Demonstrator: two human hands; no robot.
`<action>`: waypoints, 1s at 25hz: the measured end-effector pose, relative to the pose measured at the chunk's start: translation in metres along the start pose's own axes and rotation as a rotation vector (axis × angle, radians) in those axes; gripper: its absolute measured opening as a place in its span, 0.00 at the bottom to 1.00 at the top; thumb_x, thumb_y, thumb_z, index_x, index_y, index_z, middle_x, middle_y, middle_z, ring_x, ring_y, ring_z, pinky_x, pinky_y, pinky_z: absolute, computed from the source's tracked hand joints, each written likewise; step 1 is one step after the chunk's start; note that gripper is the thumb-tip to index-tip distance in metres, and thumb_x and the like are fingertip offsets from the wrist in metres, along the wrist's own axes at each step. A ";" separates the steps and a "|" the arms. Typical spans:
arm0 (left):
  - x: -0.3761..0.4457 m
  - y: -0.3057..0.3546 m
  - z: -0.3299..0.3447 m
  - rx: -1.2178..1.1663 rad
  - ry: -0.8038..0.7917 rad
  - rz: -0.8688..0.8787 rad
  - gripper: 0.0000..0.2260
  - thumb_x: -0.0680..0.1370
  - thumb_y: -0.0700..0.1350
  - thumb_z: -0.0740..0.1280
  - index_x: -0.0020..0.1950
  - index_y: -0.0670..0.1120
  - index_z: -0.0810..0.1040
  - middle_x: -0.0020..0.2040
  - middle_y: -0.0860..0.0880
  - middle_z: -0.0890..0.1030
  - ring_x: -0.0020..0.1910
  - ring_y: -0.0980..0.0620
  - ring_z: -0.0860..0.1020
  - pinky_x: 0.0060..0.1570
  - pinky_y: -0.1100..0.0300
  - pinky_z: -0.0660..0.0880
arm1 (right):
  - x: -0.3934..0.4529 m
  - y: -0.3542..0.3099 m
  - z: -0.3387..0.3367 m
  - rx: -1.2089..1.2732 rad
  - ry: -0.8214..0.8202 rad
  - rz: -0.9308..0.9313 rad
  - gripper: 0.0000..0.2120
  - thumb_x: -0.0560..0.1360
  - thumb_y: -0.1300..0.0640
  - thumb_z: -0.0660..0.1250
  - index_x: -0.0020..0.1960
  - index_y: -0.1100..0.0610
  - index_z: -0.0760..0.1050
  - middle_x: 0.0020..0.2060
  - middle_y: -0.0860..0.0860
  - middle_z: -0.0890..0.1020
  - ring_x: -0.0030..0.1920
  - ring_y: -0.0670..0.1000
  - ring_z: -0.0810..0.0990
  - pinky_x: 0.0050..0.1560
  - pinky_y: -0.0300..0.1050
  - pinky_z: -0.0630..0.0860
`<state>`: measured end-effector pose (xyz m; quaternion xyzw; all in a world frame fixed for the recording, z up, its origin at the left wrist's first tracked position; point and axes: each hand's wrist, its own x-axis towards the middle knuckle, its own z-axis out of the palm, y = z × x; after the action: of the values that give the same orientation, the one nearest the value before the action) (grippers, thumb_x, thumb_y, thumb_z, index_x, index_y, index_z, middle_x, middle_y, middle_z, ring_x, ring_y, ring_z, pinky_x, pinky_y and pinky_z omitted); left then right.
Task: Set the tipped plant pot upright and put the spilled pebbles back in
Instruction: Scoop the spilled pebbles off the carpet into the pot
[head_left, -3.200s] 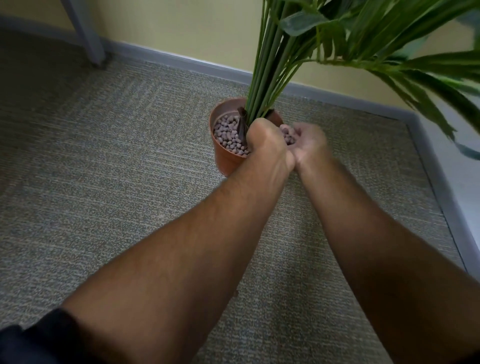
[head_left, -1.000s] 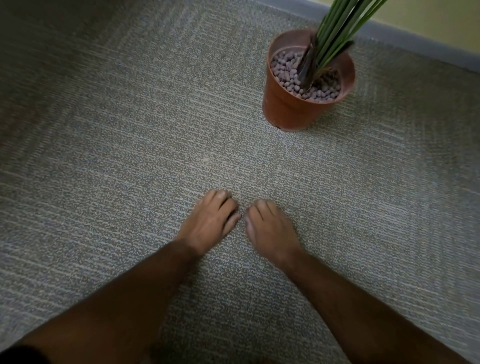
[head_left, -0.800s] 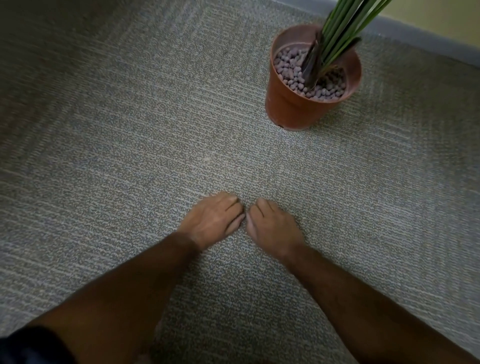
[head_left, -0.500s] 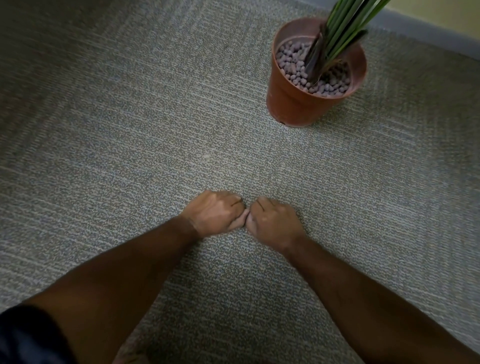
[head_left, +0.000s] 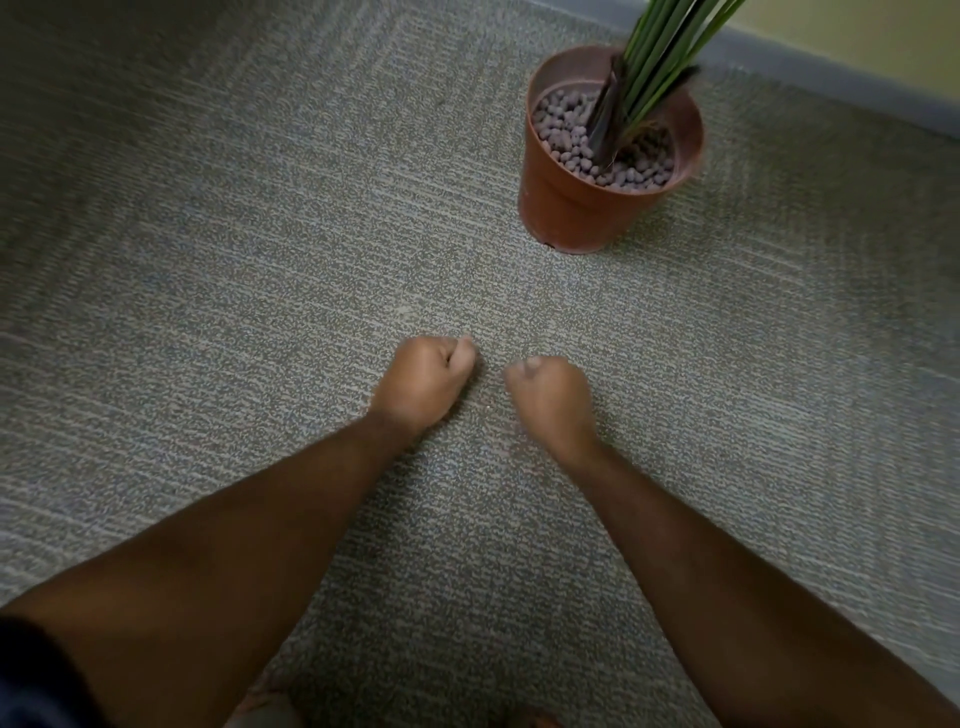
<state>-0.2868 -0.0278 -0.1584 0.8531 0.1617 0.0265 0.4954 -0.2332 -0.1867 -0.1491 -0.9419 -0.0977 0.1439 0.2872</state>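
The left hand is curled into a fist just above the carpet, and the right hand is curled the same way just beside it, with a small gap between the two. Both grips are closed up tight, but I cannot tell if any pebbles are hidden inside, because the fingers cover whatever may be there. The carpet around the hands looks bare; I see no loose pebbles on it, though the picture is a bit blurry and tiny bits would be hard to spot. Farther off, up and to the right, the brown plant pot stands straight up on the carpet near the grey baseboard. The pot is well apart from both hands. Inside it, the pebbles lie in a heap around the green stems, filling much of the pot. So the pot part of the job looks done, and most pebbles seem to be back home. What may be left is dropping in any last pebbles the fists could be holding.
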 end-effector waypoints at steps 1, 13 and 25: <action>0.000 0.009 0.003 -0.225 0.038 -0.169 0.24 0.85 0.49 0.62 0.27 0.49 0.69 0.23 0.52 0.69 0.21 0.53 0.63 0.22 0.63 0.60 | 0.004 0.001 -0.007 0.296 -0.053 0.176 0.17 0.79 0.57 0.62 0.31 0.52 0.67 0.26 0.49 0.69 0.25 0.49 0.64 0.27 0.41 0.59; -0.021 0.116 0.060 -1.288 0.373 -0.758 0.21 0.85 0.49 0.58 0.33 0.48 0.68 0.25 0.50 0.70 0.22 0.53 0.69 0.26 0.61 0.71 | -0.024 -0.026 -0.036 1.608 0.004 0.544 0.23 0.82 0.52 0.62 0.28 0.51 0.69 0.24 0.48 0.70 0.25 0.47 0.71 0.33 0.41 0.75; -0.024 0.153 0.073 -0.879 0.247 -0.414 0.22 0.86 0.51 0.60 0.33 0.47 0.70 0.29 0.49 0.71 0.28 0.54 0.72 0.32 0.61 0.74 | -0.023 -0.023 -0.066 1.761 -0.191 0.585 0.22 0.85 0.52 0.56 0.35 0.55 0.76 0.33 0.53 0.78 0.34 0.49 0.81 0.41 0.43 0.80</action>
<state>-0.2566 -0.1656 -0.0620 0.5042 0.3584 0.0941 0.7801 -0.2356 -0.2087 -0.0785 -0.3561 0.2645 0.3097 0.8410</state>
